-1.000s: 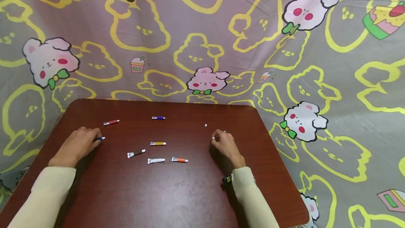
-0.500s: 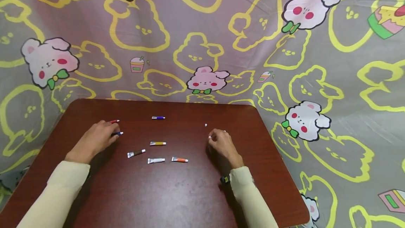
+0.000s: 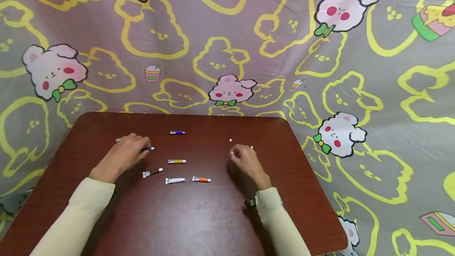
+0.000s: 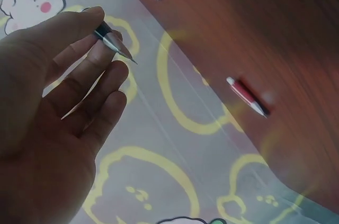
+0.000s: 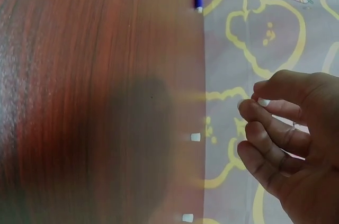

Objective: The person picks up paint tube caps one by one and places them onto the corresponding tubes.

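Above the worktop (image 3: 199, 216), toward its left edge, the left hand (image 3: 122, 155) pinches a dark blue tube (image 4: 111, 40), whose white cap end shows in the head view and flattened tail in the left wrist view. That wrist view also bares the red tube (image 4: 246, 96), mostly hidden behind the hand from the head. Toward the right edge, the right hand (image 3: 247, 159) pinches a small white cap (image 5: 263, 102), while the right wrist view sets two loose caps (image 5: 195, 137) well apart from it.
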{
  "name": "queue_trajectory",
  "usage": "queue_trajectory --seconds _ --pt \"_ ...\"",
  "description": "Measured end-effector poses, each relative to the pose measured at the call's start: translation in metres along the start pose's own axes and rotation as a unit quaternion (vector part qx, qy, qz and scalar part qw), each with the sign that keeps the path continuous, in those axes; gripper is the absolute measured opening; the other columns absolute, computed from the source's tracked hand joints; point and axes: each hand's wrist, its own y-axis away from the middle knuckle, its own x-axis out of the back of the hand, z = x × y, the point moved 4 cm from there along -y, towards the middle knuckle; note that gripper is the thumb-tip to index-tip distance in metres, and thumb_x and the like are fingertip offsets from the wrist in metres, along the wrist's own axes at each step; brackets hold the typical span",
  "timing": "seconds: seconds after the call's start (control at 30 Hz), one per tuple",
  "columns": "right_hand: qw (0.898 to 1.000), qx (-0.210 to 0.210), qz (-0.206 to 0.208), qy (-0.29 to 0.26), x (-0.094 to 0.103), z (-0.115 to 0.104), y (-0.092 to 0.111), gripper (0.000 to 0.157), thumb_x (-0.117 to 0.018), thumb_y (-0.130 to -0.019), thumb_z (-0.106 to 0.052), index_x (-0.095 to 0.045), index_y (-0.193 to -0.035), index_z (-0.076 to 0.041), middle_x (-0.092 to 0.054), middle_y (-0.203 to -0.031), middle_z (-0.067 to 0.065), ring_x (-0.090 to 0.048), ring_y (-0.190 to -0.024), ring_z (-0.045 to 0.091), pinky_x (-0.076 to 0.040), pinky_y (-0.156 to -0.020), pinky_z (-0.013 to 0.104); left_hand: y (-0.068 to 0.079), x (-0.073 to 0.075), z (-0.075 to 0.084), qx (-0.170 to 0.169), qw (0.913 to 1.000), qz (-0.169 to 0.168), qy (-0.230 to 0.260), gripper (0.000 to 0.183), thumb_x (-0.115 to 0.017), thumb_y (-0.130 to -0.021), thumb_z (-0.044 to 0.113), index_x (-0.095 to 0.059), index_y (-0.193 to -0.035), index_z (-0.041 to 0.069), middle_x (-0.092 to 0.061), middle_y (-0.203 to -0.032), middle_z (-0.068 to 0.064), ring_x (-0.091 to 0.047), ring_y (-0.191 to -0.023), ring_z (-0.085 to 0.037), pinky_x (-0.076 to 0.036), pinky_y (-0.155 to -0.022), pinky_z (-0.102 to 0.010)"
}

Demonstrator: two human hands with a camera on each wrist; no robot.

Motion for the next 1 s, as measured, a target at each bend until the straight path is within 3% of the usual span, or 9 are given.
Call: queue_trajectory --seconds 0.2,0.53,1.0 --pt "1.0 0.009 -0.006 -0.011 -0.002 -0.004 0.001 0.011 -0.077 -0.095 -0.009 -0.079 -0.105 -0.007 -0.081 -0.099 0.007 -0.073 -0.093 0.028 -0.059 -0.086 0.047 -0.009 -0.005 0.014 -0.014 0.9999 0.0 0.005 0.02 -0.089 -0.087 0.007 -0.07 -0.096 0.006 -0.075 -0.087 -0.009 -0.065 -0.089 -0.033 -0.054 -0.082 -0.053" --pt "1.0 0.009 0.004 -0.027 -0.005 -0.012 0.0 0.01 -0.08 -0.092 -0.008 -0.074 -0.099 -0.01 -0.08 -0.093 0.003 -0.073 -0.088 0.021 -0.06 -0.082 0.039 -0.02 -0.013 0.034 -0.042 0.9991 0.007 0.003 0.019 -0.089 -0.088 0.009 -0.07 -0.093 0.009 -0.074 -0.085 -0.005 -0.065 -0.085 -0.03 -0.054 -0.077 -0.049" --pt "0.997 0.035 -0.02 -0.061 -0.012 -0.021 -0.001 0.009 -0.08 -0.094 -0.01 -0.073 -0.101 -0.01 -0.079 -0.093 0.002 -0.075 -0.089 0.019 -0.062 -0.083 0.035 -0.033 -0.018 0.056 -0.062 0.9981 0.003 0.006 0.019 -0.089 -0.087 0.009 -0.071 -0.095 0.011 -0.074 -0.089 -0.005 -0.065 -0.09 -0.03 -0.054 -0.082 -0.05"
